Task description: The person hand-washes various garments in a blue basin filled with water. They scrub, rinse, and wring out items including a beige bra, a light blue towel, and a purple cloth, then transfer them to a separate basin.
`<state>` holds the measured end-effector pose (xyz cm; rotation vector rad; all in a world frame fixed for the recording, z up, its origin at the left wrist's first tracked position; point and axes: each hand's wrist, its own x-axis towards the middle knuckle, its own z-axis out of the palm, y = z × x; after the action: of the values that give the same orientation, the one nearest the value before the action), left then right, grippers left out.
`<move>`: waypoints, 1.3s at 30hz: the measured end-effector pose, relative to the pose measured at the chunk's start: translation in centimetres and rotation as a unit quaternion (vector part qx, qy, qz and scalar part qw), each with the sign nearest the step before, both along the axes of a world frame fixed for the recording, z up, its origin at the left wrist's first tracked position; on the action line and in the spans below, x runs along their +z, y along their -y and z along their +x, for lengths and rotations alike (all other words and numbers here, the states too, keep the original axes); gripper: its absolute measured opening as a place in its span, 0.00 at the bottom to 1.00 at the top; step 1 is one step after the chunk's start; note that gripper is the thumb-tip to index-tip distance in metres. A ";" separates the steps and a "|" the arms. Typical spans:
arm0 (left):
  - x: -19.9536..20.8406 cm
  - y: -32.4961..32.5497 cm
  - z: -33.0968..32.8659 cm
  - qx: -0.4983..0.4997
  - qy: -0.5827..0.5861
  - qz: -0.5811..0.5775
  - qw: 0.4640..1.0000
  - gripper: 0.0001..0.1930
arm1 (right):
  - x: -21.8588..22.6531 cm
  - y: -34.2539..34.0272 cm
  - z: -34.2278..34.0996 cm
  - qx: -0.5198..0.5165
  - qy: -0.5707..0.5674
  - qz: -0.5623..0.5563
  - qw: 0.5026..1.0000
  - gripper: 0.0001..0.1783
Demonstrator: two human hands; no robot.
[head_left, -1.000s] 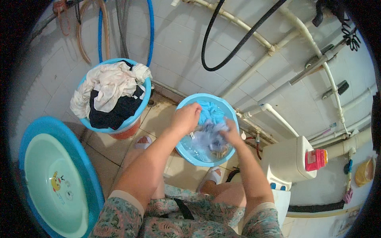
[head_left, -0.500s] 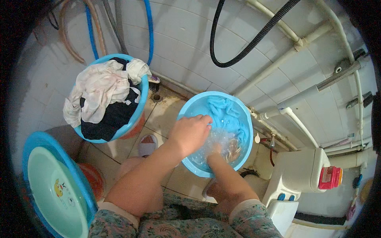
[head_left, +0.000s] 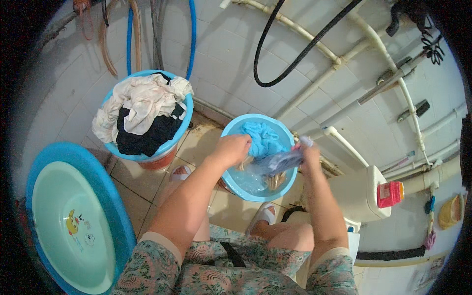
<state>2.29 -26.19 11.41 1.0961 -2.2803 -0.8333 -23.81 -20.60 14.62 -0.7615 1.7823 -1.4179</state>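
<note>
Head view, from the left: two basins stand nested, a green basin [head_left: 54, 196] inside a larger blue basin [head_left: 119, 211]. Next comes one blue tub [head_left: 187, 118] heaped with clothes, at least one white cloth [head_left: 147, 98] and one black cloth [head_left: 145, 135], the exact number hidden by the folds. Two slippers [head_left: 268, 215] show on the tiled floor, one on each foot. The left hand [head_left: 233, 149] is over the near-left rim of one wash bowl [head_left: 248, 193], its fingers curled; whether they grip anything I cannot tell. Two cloths show in that bowl: a bright blue cloth [head_left: 263, 137] bunched toward the back, and a grey-purple cloth [head_left: 280, 163] slanting across the middle. The right hand [head_left: 309, 156], down in the water half a second ago, has risen to the right rim, its fingers clenched on the grey-purple cloth, so that end is now lifted clear. Farther right are one white toilet tank [head_left: 351, 192] and one pink-red jar [head_left: 390, 194].
</note>
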 end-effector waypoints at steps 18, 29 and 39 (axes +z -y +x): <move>1.1 -0.1 0.2 -0.016 0.068 -0.004 0.998 0.11 | -0.5 0.3 1.2 0.124 -0.335 0.022 0.934 0.22; 0.5 1.1 0.3 -0.062 0.113 0.001 0.992 0.11 | -17.9 -1.6 6.2 0.335 -0.658 0.363 0.568 0.40; -0.5 -0.1 -0.6 -0.128 0.165 0.009 0.978 0.11 | -20.8 1.4 4.5 0.337 -0.681 0.318 0.567 0.17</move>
<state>1.70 -26.08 10.95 1.0241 -2.7405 -0.8183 -19.34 -21.96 -6.18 -2.0571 2.2239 0.7190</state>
